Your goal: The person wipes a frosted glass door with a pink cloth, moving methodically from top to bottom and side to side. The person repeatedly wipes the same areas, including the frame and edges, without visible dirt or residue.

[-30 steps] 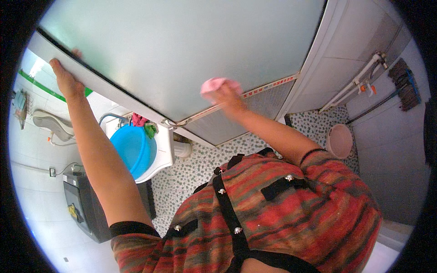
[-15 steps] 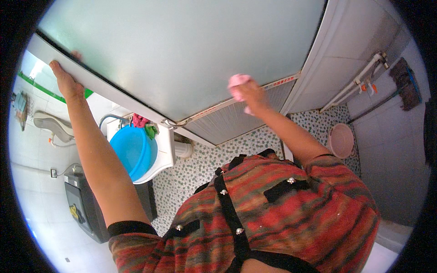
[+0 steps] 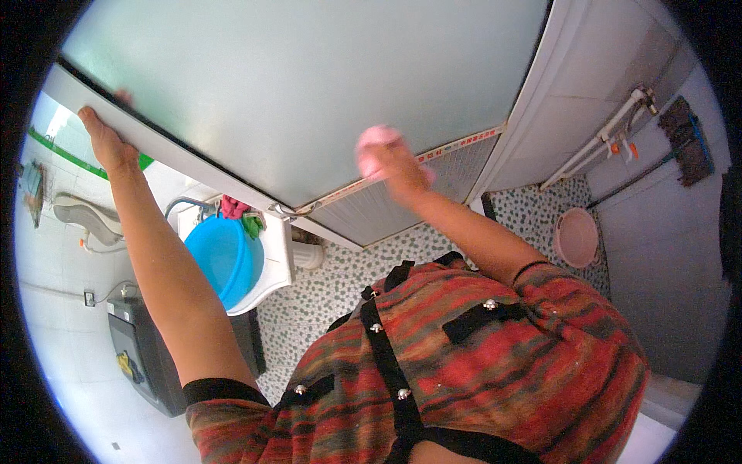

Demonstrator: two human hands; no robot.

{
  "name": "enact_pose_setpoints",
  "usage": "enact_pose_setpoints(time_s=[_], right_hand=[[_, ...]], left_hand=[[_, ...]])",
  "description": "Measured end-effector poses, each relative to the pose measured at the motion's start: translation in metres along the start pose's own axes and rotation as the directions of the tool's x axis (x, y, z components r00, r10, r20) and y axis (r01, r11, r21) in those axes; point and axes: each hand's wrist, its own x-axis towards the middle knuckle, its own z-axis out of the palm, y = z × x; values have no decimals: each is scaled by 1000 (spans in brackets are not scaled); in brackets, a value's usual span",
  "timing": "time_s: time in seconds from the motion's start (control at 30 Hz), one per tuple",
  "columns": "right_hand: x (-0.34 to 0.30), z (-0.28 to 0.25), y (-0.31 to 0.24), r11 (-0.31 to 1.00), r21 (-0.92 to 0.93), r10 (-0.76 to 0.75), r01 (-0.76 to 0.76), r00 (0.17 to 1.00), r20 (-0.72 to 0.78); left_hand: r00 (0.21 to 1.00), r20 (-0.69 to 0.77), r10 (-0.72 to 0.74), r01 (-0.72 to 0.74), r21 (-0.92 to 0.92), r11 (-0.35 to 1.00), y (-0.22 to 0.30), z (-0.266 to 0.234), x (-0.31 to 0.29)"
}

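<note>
A frosted glass door in a white metal frame stands in front of me, with a ribbed lower panel. My left hand grips the frame's left edge, and its fingertips show faintly through the glass. Bunched in my right hand is a pink cloth, held at the low part of the glass just above the strip with red lettering. The fingers of that hand are slightly blurred and partly covered by the cloth. A metal door handle sits on the frame between my two arms.
Left of the door, a white washbasin bears a blue tub, with a red cloth and a green cloth beside it. A black bin-like box stands nearer. At right are a pink basin, pipes and a mop.
My right hand has moved left along the lower glass with the pink cloth. My left hand keeps its hold on the frame edge, and the view has shifted slightly.
</note>
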Motion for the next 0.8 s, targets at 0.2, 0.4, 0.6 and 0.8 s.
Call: enact_pose_setpoints(time_s=[0.2,0.4,0.6,0.8], right_hand=[[18,67,-51,730,-465,-473,501,861,185],[-3,6,-54,969,-166,-162,181,980,118],[-18,-49,50,925,-380,-93,-12,962,-257],[-13,-73,56,919,-394,-134,-31,913,-386]], left_hand=[[998,-3,-71,70,-122,990,8,10,0],[996,82,-29,39,-116,993,1,-8,6],[999,43,-29,34,-124,992,4,-4,0],[1000,13,-17,18,-112,994,8,0,-7]])
